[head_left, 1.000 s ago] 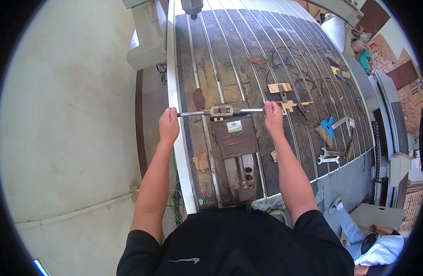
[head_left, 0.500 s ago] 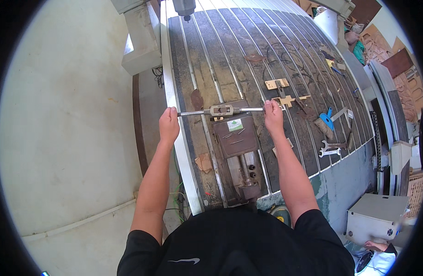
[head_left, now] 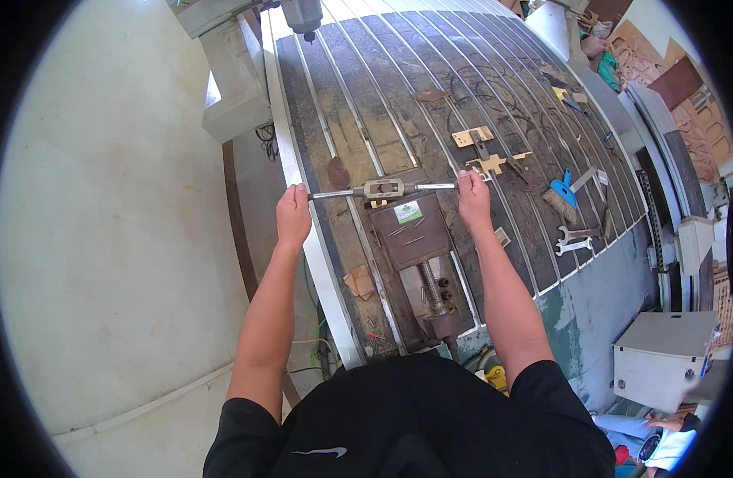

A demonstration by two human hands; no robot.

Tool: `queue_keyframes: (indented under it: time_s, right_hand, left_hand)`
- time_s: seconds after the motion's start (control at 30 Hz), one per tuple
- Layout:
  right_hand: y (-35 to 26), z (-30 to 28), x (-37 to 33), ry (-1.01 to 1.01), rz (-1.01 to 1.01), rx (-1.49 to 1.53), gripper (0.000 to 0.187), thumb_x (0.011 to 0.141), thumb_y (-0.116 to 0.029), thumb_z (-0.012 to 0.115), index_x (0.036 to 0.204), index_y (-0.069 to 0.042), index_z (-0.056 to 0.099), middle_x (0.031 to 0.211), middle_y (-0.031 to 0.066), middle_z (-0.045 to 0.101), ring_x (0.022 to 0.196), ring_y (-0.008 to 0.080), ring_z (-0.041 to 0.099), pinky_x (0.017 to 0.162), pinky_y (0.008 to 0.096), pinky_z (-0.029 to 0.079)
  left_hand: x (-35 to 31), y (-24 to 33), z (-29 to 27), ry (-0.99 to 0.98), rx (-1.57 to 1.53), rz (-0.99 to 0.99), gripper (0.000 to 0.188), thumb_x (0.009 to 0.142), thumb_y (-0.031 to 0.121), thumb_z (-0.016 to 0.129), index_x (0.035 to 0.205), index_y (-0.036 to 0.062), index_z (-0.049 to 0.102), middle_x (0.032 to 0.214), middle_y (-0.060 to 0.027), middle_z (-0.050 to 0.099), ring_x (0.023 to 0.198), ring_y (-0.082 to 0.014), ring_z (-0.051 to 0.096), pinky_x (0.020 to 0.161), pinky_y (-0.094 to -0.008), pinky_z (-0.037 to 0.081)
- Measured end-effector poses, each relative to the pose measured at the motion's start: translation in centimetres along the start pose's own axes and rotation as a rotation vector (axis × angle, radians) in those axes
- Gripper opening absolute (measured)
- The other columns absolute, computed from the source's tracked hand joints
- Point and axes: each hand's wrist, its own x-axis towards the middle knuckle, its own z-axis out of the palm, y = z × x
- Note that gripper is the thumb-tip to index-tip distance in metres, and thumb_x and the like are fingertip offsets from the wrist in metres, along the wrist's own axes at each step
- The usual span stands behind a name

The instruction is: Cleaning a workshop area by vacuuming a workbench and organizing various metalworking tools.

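A long metal tap wrench (head_left: 384, 189) spans level between my hands, above the far end of a bench vise. My left hand (head_left: 293, 213) is closed round its left handle end, over the white table edge. Round the right handle end my right hand (head_left: 473, 197) is closed too. Whether a tap sits beneath the wrench's centre block is hidden. Nearer me, the brown vise (head_left: 418, 247) carries a small white-and-green card (head_left: 408, 212) and several thin metal pins (head_left: 414, 241). Its threaded screw (head_left: 430, 284) points toward me.
The slotted machine table (head_left: 366, 95) stretches away under a spindle (head_left: 304, 17). To the right lie brass-coloured plates with clamps (head_left: 491, 164), a blue-handled brush (head_left: 564, 197) and wrenches (head_left: 574, 245). A folded brown paper (head_left: 359, 282) lies left of the vise. Another person (head_left: 649, 442) shows at lower right.
My view has shifted slightly, so the table and vise sit a little differently. Both hands keep their grip on the tap wrench. More of the other person shows at lower right.
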Motion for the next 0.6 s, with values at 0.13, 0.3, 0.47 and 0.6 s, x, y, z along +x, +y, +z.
queue_keyframes:
  time_s: [0.13,0.3,0.47,0.6]
  right_hand:
    - [0.2,0.0,-0.3,0.013,0.010,-0.023,0.034,0.092,-0.028,0.048,0.072,-0.001,0.049,0.060,0.0051,0.047,0.058,0.0117,0.043,0.055,0.0299,0.038]
    - [0.1,0.0,-0.6,0.060,-0.006,-0.043,0.034,0.092,-0.028,0.048,0.072,-0.001,0.049,0.059,0.0063,0.047,0.057,0.0130,0.043,0.055,0.0306,0.038]
    - [0.4,0.0,-0.7,0.058,-0.001,-0.015,0.033,0.091,-0.028,0.048,0.073,-0.001,0.049,0.060,0.0077,0.047,0.057,0.0144,0.043,0.055,0.0316,0.038]
    - [0.0,0.0,-1.2,0.061,0.020,-0.047,0.033,0.091,-0.028,0.048,0.074,0.000,0.049,0.060,0.0075,0.047,0.058,0.0141,0.043,0.055,0.0315,0.038]
  left_hand:
    - [0.3,-0.2,0.0,-0.015,0.000,0.001,0.036,0.093,0.026,0.040,0.073,-0.0024,0.050,0.062,-0.0191,0.049,0.058,-0.0312,0.048,0.058,-0.0388,0.039]
    - [0.7,-0.3,0.2,-0.019,-0.006,0.035,0.035,0.093,0.025,0.040,0.073,-0.0021,0.051,0.061,-0.0180,0.050,0.057,-0.0301,0.049,0.058,-0.0383,0.040]
    - [0.8,-0.1,0.2,-0.040,-0.039,0.014,0.034,0.092,0.024,0.040,0.075,-0.0016,0.052,0.061,-0.0170,0.051,0.056,-0.0278,0.047,0.058,-0.0369,0.040]
    - [1.0,-0.5,0.2,0.007,-0.062,0.102,0.034,0.094,0.025,0.039,0.069,0.0027,0.045,0.055,-0.0014,0.040,0.050,-0.0102,0.038,0.048,-0.0292,0.033]
